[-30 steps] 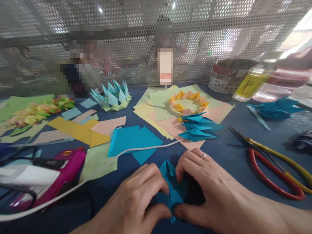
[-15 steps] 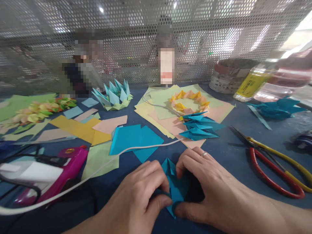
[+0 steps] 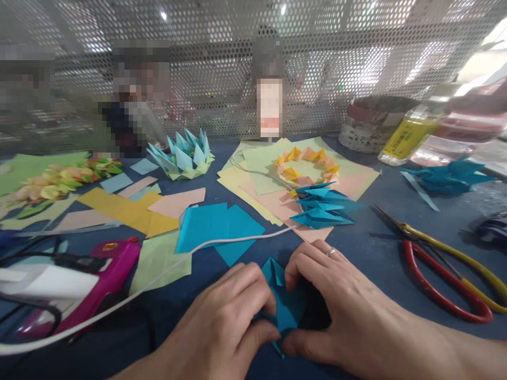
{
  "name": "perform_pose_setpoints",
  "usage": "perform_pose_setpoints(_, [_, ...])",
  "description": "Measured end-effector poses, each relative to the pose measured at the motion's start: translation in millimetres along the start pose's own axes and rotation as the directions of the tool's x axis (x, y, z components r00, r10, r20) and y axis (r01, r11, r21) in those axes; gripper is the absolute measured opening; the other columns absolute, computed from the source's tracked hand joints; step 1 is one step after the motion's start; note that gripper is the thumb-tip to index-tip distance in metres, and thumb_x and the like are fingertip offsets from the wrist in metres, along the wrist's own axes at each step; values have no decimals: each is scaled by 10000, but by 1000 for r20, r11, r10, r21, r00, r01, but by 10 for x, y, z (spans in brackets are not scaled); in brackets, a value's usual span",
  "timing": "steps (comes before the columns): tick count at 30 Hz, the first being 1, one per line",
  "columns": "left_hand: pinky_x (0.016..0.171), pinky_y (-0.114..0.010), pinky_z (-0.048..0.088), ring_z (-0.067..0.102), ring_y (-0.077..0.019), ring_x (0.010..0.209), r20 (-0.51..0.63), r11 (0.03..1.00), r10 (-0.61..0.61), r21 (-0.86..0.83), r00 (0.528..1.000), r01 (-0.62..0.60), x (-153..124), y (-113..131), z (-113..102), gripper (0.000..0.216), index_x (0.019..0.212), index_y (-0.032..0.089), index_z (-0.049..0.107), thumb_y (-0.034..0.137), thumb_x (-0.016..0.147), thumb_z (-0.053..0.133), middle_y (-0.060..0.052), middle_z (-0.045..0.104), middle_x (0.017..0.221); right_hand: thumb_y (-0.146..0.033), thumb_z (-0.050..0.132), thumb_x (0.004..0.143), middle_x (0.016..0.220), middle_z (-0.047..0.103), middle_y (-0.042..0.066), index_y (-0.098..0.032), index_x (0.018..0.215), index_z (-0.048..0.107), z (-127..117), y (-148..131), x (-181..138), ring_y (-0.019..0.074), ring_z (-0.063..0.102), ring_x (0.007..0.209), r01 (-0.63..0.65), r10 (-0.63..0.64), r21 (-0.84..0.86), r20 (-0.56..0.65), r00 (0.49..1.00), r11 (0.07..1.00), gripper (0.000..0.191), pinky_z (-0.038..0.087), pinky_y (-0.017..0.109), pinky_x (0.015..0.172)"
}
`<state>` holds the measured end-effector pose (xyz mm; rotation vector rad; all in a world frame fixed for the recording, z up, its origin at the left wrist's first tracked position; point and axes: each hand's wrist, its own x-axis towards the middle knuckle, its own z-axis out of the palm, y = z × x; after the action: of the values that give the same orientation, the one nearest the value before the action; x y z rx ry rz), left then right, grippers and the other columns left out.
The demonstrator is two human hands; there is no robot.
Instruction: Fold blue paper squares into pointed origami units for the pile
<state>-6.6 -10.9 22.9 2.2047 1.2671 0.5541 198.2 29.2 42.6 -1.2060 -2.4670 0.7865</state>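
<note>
A small folded piece of teal paper [image 3: 283, 306] lies on the dark blue table [image 3: 368, 237] near its front edge. My left hand [image 3: 225, 327] pinches its left side, thumb and fingers pressed on the fold. From the other side my right hand [image 3: 336, 301], a ring on one finger, holds it with curled fingers and the thumb under the lower tip. Both hands cover much of the paper. Beyond them lie flat teal sheets [image 3: 216, 227] and a stack of folded teal pieces [image 3: 320, 206].
A pink glue gun [image 3: 79, 285] with a white cable [image 3: 166, 269] lies at left. Red and yellow scissors [image 3: 447, 269] lie at right. Coloured paper sheets [image 3: 130, 211], a paper ring [image 3: 307, 163], a teal paper crown [image 3: 182, 153] and bottles [image 3: 412, 132] stand before a perforated screen.
My hands stay on the teal piece; the fingers have shifted slightly, and the fold between my thumbs is pressed tighter. Nothing else on the table has moved.
</note>
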Motion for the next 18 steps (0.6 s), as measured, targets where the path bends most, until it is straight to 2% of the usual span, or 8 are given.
perform_pose_setpoints(2, [743, -290, 453, 563, -173, 872, -16, 1000, 15, 8, 1000, -15, 3, -1, 2, 223, 920, 254, 514, 58, 840, 584, 38, 564, 922, -270, 891, 603, 887, 573, -46, -240, 859, 538, 5, -2, 0, 211, 537, 869, 4, -4, -4, 1, 1000, 1000, 438, 392, 378, 792])
perform_pose_setpoints(4, [800, -290, 473, 578, -174, 930, -62, 999, 33, 13, 997, -32, 5, -1, 4, 351, 1051, 290, 511, 39, 815, 581, 38, 580, 1000, -272, 899, 596, 893, 577, -43, -242, 852, 540, 7, -2, 3, 215, 533, 875, 14, -14, -5, -6, 1000, 1000, 441, 394, 372, 783])
perform_pose_setpoints(6, [841, -277, 477, 587, -168, 979, -111, 998, 58, 14, 992, -57, 1, -4, 11, 402, 1087, 299, 508, 32, 793, 573, 30, 570, 1062, -271, 908, 586, 886, 579, -42, -240, 843, 541, 6, -2, 10, 217, 532, 877, 30, -30, -4, -20, 999, 1000, 450, 395, 367, 775])
perform_pose_setpoints(8, [771, -259, 490, 594, -160, 931, -146, 996, 89, 39, 985, -84, -10, -14, 25, 301, 1002, 274, 541, 50, 801, 544, 10, 549, 1054, -272, 914, 581, 885, 579, -38, -235, 845, 543, 2, -4, 18, 220, 533, 879, 36, -36, -8, -25, 999, 999, 457, 398, 369, 775])
perform_pose_setpoints(10, [630, -244, 475, 575, -155, 802, -171, 986, 146, 103, 974, -129, -24, -29, 47, 173, 869, 245, 567, 89, 844, 495, -4, 537, 958, -279, 916, 584, 886, 577, -35, -231, 856, 546, -4, -5, 21, 217, 536, 863, 25, -26, -12, -14, 1000, 1000, 462, 401, 375, 773])
perform_pose_setpoints(12, [554, -240, 444, 542, -158, 724, -186, 967, 214, 182, 959, -180, -37, -46, 74, 214, 798, 229, 590, 128, 914, 441, -10, 541, 863, -281, 917, 585, 893, 579, -31, -227, 866, 548, -13, -2, 18, 214, 541, 850, 7, -7, -10, 3, 1000, 1000, 467, 406, 379, 771])
perform_pose_setpoints(15, [562, -250, 456, 559, -154, 687, -264, 917, 355, 286, 897, -279, -52, -66, 117, 385, 769, 216, 638, 184, 1012, 340, -7, 610, 795, -282, 919, 578, 910, 584, -28, -228, 876, 553, -24, 6, 3, 222, 544, 875, 3, -3, -4, 6, 1000, 1000, 475, 411, 379, 776])
perform_pose_setpoints(18, [667, -258, 493, 639, -141, 735, -297, 875, 418, 385, 859, -292, -77, -66, 143, 426, 787, 219, 678, 172, 1035, 335, 18, 702, 823, -294, 918, 578, 906, 581, -30, -232, 875, 556, -29, 9, -1, 221, 546, 875, 1, -1, -4, 7, 1000, 1000, 472, 413, 376, 773])
